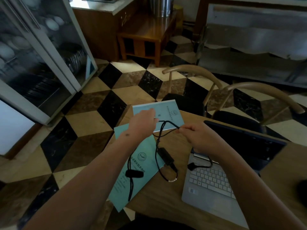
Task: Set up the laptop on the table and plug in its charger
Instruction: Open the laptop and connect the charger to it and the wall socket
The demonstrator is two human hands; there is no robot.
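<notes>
Two hands, left grip (144,120) and right grip (197,138), each pinch one charger cable (167,124); one open laptop (216,176), two booklets (139,163) on the worktop (159,193).

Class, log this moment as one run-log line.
step: untangling cable | left hand: pinching cable | right hand: pinching cable | adapter: on table | laptop: open | charger: not plugged in

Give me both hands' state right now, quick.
Left hand: closed, pinching the charger cable.
Right hand: closed, pinching the same cable.
</notes>
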